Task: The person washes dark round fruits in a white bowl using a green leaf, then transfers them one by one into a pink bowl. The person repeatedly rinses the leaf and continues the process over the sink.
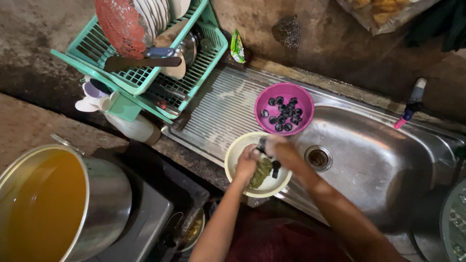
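Both hands work over a pale yellow bowl [235, 153] standing on the front rim of a steel sink [378, 160]. My left hand [246, 162] is shut on a green scouring pad [262, 172] inside the bowl. My right hand [280, 151] grips a small dark piece [275, 167], held against the pad. Just behind the bowl sits a purple bowl [272, 96] holding several small dark round pieces [286, 114].
A teal dish rack [204, 63] with plates, a red cover and a knife stands at the back left on the ridged drainboard [218, 106]. A large steel pot [104, 194] of yellowish liquid is at the left. A tap [411, 104] is at the right.
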